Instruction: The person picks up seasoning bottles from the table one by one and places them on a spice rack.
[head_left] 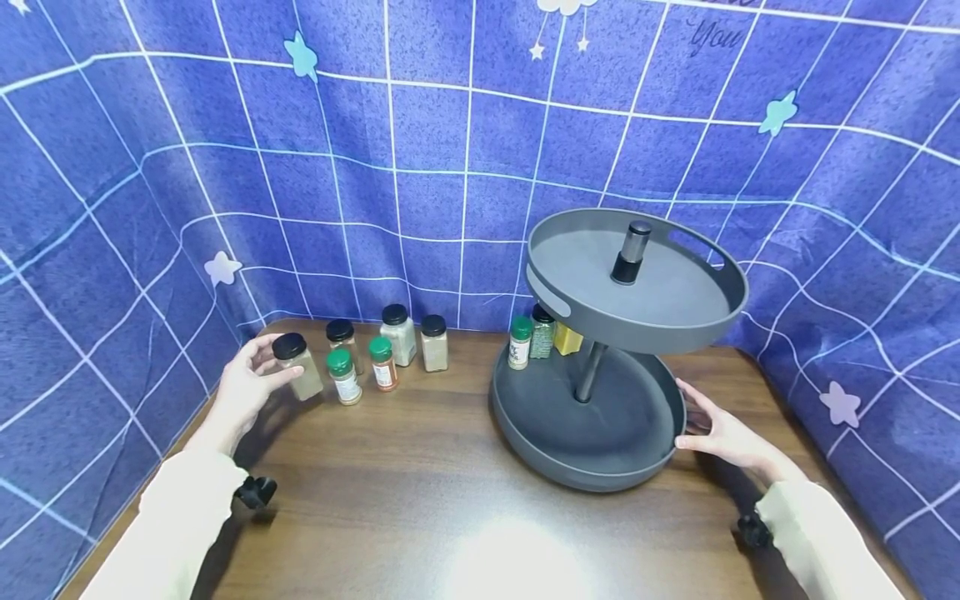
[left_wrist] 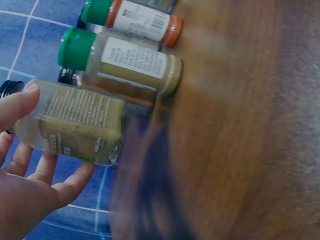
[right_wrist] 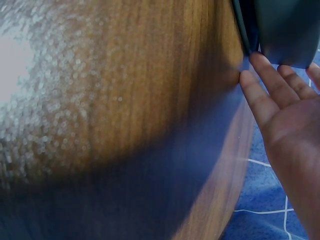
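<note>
My left hand (head_left: 247,379) grips a square spice jar (head_left: 306,377) with a black lid and tan powder. In the left wrist view the thumb lies across the jar (left_wrist: 80,120), fingers behind it, and its base seems raised off the table. At the right, my right hand (head_left: 723,433) touches the outer side of the lower tray of a grey two-tier turntable (head_left: 577,442), fingers fairly straight. The right wrist view shows the fingertips at the tray's edge (right_wrist: 285,35). On the lower tray stand a green-lidded jar (head_left: 519,343), a dark-lidded jar (head_left: 542,333) and a yellow container (head_left: 567,339).
Beside the left hand stand green-lidded bottles (head_left: 345,379) (head_left: 384,367) and black-lidded jars (head_left: 401,337) (head_left: 434,346), with another jar (head_left: 343,337) behind. The upper tray (head_left: 637,321) overhangs the lower one. A blue patterned cloth (head_left: 450,200) surrounds the wooden table (head_left: 390,500).
</note>
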